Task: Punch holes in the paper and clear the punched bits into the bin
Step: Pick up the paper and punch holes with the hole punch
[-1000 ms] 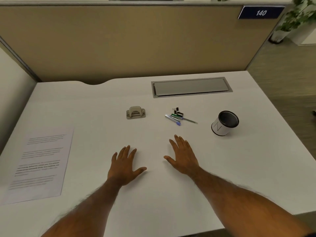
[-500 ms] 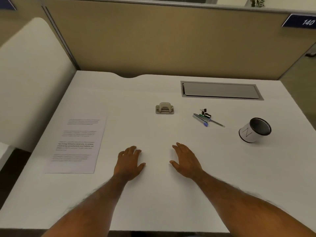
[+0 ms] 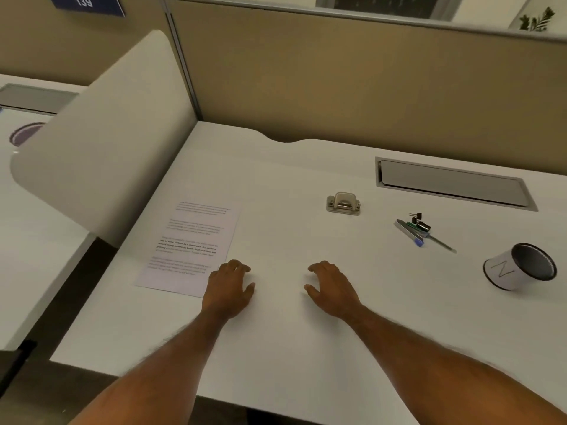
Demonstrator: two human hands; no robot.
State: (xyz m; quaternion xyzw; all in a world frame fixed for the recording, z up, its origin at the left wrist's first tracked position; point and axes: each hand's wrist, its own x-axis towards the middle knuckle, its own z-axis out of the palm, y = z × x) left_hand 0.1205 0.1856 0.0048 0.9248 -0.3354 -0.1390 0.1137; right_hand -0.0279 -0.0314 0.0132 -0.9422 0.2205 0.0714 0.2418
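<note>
Left hand [image 3: 228, 291], loosely curled and empty, has slid up to the paper [image 3: 190, 246] just left of it. Right hand [image 3: 333, 289] is likewise empty. Punching hasn't started.

White table [image 3: 276, 357], wavy notch in its far edge. Behind the table: tan fabric partition [image 3: 352, 87] with a grey top rail. A dark glass pane [image 3: 383, 3] sits above the rail. Flush in the table's far right: grey metal cable hatch [image 3: 451, 185]. Along the table's left edge: white rounded side divider [image 3: 101, 142], upright. Left of the table, past the divider: neighbouring white desk [image 3: 27, 256] with its own grey hatch [image 3: 33, 96]. Blue plate "139" [image 3: 87, 3] is on the panel far left of the table. Dark floor [image 3: 76, 302] shows in the gap left of the table. Plant sprig [image 3: 537, 21] is above the partition, far right of the table. Light is warm, dim, even.
</note>
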